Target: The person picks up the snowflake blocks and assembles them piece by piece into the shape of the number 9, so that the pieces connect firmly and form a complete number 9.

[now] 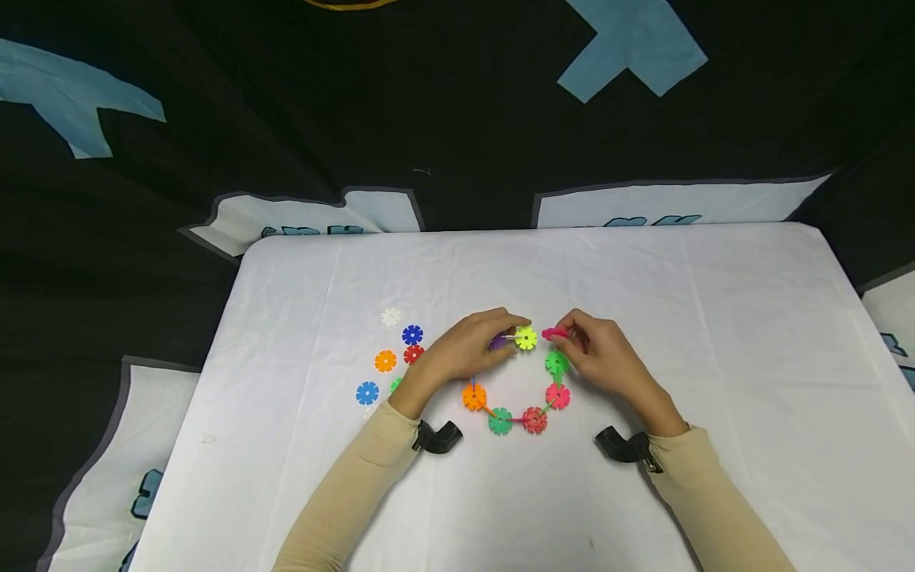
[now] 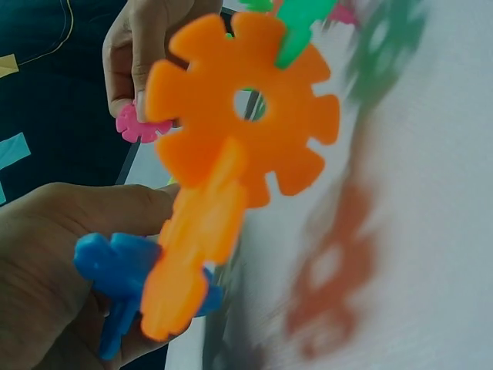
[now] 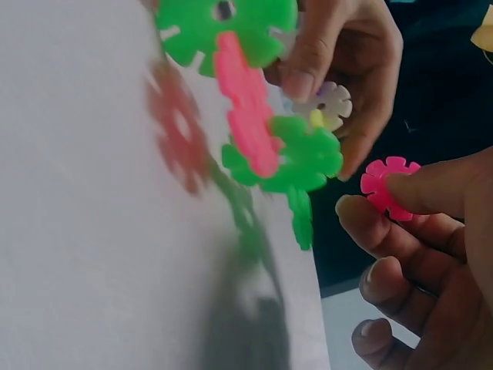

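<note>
A loop-shaped chain of slotted plastic snowflake discs lies between the hands, its orange disc (image 1: pixel 474 396), teal disc (image 1: pixel 499 421) and red disc (image 1: pixel 534 419) along the near side. My left hand (image 1: pixel 472 347) grips the chain's far left end between thumb and fingers, by a purple disc (image 1: pixel 497 342), with a yellow disc (image 1: pixel 526 338) at the fingertips. A single pink disc (image 3: pixel 377 185) is pinched between thumb and forefinger of my right hand (image 1: pixel 604 355). It is held apart from the yellow disc, above a green disc (image 1: pixel 557 363) at the chain's right side.
Loose discs lie left of the left hand: a white disc (image 1: pixel 391 317), a dark blue disc (image 1: pixel 412 334), an orange one, a light blue disc (image 1: pixel 368 392) and others partly behind the forearm. A white cloth (image 1: pixel 750 357) covers the table; black fabric (image 1: pixel 457 119) hangs beyond its far edge.
</note>
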Tool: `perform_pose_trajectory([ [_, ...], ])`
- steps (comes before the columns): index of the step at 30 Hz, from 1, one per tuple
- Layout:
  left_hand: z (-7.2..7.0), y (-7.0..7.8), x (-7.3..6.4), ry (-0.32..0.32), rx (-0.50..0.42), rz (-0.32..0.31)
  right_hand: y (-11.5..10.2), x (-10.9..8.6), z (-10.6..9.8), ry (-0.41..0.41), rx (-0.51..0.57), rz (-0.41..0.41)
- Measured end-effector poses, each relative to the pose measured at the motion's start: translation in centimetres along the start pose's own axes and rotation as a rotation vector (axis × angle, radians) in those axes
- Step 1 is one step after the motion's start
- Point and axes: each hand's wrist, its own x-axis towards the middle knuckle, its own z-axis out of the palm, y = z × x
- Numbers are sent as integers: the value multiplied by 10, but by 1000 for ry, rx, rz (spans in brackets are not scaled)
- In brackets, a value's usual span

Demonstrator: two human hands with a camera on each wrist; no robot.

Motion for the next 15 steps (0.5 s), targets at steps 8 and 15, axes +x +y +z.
perform_pose_trajectory([
  [8, 2, 0, 1, 70, 12, 20, 0, -1, 7, -7, -49, 22],
  [15, 1, 2, 1, 105, 22, 8, 0, -1, 11, -8, -68, 33],
])
